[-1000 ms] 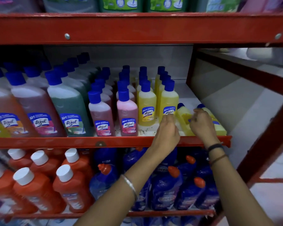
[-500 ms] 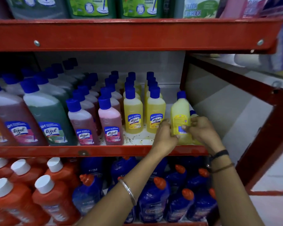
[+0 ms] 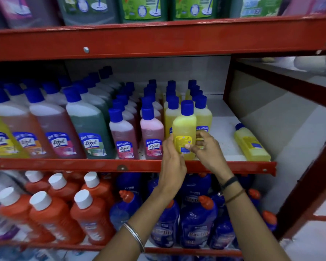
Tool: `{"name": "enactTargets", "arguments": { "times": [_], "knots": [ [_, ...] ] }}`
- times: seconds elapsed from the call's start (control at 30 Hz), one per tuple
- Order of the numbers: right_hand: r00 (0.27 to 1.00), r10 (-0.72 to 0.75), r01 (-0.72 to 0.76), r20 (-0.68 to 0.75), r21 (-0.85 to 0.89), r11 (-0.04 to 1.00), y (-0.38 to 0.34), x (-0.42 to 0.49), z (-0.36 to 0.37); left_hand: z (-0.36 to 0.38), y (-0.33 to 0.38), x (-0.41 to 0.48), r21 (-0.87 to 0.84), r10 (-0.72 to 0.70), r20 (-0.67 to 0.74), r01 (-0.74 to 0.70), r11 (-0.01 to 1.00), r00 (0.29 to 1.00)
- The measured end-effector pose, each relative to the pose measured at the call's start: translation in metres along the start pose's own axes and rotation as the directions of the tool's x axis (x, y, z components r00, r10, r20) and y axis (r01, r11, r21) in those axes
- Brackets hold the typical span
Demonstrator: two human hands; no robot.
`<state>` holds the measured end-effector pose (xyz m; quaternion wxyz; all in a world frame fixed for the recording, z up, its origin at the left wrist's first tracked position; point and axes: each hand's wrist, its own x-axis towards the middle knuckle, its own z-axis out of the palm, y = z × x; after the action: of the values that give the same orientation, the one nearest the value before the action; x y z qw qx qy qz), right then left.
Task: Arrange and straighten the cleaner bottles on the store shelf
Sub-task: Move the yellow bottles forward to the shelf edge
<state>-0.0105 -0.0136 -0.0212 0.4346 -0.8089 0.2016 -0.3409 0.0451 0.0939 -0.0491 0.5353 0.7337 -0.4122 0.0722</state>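
Observation:
A small yellow cleaner bottle (image 3: 184,129) with a blue cap stands upright at the front of the middle shelf (image 3: 64,163), its back label facing me. My left hand (image 3: 172,159) grips its left side and my right hand (image 3: 205,149) holds its right side. Behind it stand two rows of yellow bottles (image 3: 202,113). Another yellow bottle (image 3: 251,143) lies on its side at the shelf's right end, cap pointing back.
Pink (image 3: 151,132), green (image 3: 88,127) and larger red-brown bottles fill the middle shelf to the left. Orange bottles (image 3: 51,217) and blue bottles (image 3: 198,221) crowd the shelf below. A red upright post (image 3: 227,87) bounds the right side; bare shelf board (image 3: 224,132) lies between the rows and the fallen bottle.
Both hands have stood the yellow bottle up and carried it left, from the shelf's right part to in front of the yellow rows. The second bottle stays lying down.

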Motion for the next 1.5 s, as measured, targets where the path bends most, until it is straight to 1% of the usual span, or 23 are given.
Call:
{"name": "enactTargets", "arguments": {
  "times": [0.17, 0.27, 0.33, 0.4, 0.43, 0.5, 0.57, 0.63, 0.7, 0.77, 0.83, 0.93, 1.03, 1.1, 1.17, 1.2, 1.23, 1.27, 1.33, 1.37, 1.4, 1.43, 1.5],
  "knots": [
    [0.989, -0.008, 0.007, -0.146, -0.007, 1.000, 0.005, -0.008, 0.024, -0.002, -0.006, -0.004, 0.048, -0.010, 0.039, 0.008, 0.999, 0.999],
    [0.985, -0.060, 0.046, -0.160, -0.089, 0.995, 0.003, -0.013, 0.026, 0.000, -0.004, -0.001, 0.048, -0.011, 0.045, 0.009, 0.999, 0.999],
    [0.989, -0.030, 0.026, -0.144, -0.025, 0.999, 0.004, -0.013, 0.023, 0.002, -0.002, 0.002, 0.047, -0.020, 0.034, 0.018, 0.999, 0.999],
    [0.995, 0.047, -0.041, -0.088, 0.074, 0.996, 0.006, -0.010, 0.016, 0.004, -0.001, 0.003, 0.034, -0.026, 0.018, 0.025, 0.999, 0.999],
    [0.997, 0.058, -0.056, -0.044, 0.058, 0.997, 0.007, -0.006, 0.013, 0.005, 0.000, 0.002, 0.024, -0.028, 0.016, 0.027, 0.999, 0.999],
    [0.996, 0.045, -0.045, 0.082, 0.008, 0.999, 0.006, -0.001, 0.008, 0.004, 0.001, 0.003, -0.023, -0.039, 0.024, 0.040, 0.999, 0.999],
    [0.976, 0.027, -0.048, 0.216, 0.093, 0.994, 0.004, 0.002, 0.005, 0.002, 0.000, 0.005, -0.096, -0.056, 0.052, 0.061, 0.994, 0.997],
    [0.967, 0.029, -0.070, 0.254, 0.155, 0.985, 0.004, 0.004, 0.004, 0.001, 0.000, 0.006, -0.102, -0.051, 0.057, 0.057, 0.993, 0.997],
    [0.981, 0.048, -0.074, 0.186, 0.134, 0.988, 0.004, 0.005, 0.005, 0.001, -0.002, 0.005, -0.072, -0.038, 0.022, 0.039, 0.997, 0.999],
    [0.997, 0.048, -0.054, 0.065, 0.094, 0.994, 0.005, 0.004, 0.011, 0.002, -0.003, 0.001, -0.051, -0.042, -0.003, 0.042, 0.998, 0.999],
    [0.999, 0.031, -0.027, -0.045, 0.083, 0.996, 0.005, 0.001, 0.019, 0.004, -0.004, -0.002, -0.034, -0.055, 0.005, 0.056, 0.998, 0.998],
    [0.989, 0.004, 0.004, -0.148, 0.051, 0.999, 0.007, -0.004, 0.028, 0.009, -0.007, -0.010, -0.015, -0.054, 0.012, 0.054, 0.998, 0.998],
    [0.988, -0.014, 0.015, -0.153, 0.003, 1.000, 0.006, -0.007, 0.027, 0.010, -0.001, -0.020, 0.026, 0.028, -0.007, -0.028, 0.999, 1.000],
    [0.988, -0.024, 0.027, -0.153, 0.015, 1.000, 0.008, -0.007, 0.015, 0.012, 0.007, -0.023, 0.034, 0.129, -0.059, -0.127, 0.991, 0.990],
    [0.976, -0.059, 0.067, -0.212, 0.033, 0.997, 0.010, -0.007, -0.006, 0.018, 0.017, -0.020, 0.012, 0.224, -0.106, -0.224, 0.974, 0.969],
    [0.961, -0.074, 0.079, -0.265, 0.009, 0.997, 0.012, -0.006, -0.018, 0.022, 0.021, -0.016, -0.005, 0.255, -0.105, -0.257, 0.966, 0.961],
    [0.939, -0.086, 0.070, -0.334, -0.062, 0.996, 0.018, -0.004, -0.036, 0.030, 0.029, -0.011, -0.025, 0.278, -0.085, -0.281, 0.959, 0.957],
    [0.917, -0.089, 0.023, -0.389, -0.173, 0.985, 0.025, -0.001, -0.053, 0.040, 0.035, -0.005, -0.042, 0.291, -0.052, -0.294, 0.955, 0.955],
    [0.895, -0.020, -0.177, -0.445, -0.398, 0.900, 0.043, 0.008, -0.086, 0.064, 0.047, 0.010, -0.086, 0.252, 0.064, -0.246, 0.965, 0.966],
    [0.886, 0.054, -0.286, -0.461, -0.451, 0.845, 0.051, 0.013, -0.101, 0.077, 0.052, 0.018, -0.109, 0.189, 0.153, -0.174, 0.979, 0.970],
    [0.868, 0.150, -0.388, -0.474, -0.457, 0.801, 0.058, 0.017, -0.114, 0.090, 0.056, 0.027, -0.115, 0.105, 0.252, -0.078, 0.990, 0.962],
    [0.848, 0.253, -0.470, -0.466, -0.440, 0.765, 0.064, 0.020, -0.126, 0.104, 0.060, 0.035, -0.093, 0.008, 0.351, 0.027, 0.995, 0.936],
    [0.832, 0.425, -0.547, -0.356, -0.404, 0.733, 0.072, 0.026, -0.138, 0.124, 0.066, 0.049, 0.019, -0.180, 0.501, 0.197, 0.980, 0.846]
  ]
}}
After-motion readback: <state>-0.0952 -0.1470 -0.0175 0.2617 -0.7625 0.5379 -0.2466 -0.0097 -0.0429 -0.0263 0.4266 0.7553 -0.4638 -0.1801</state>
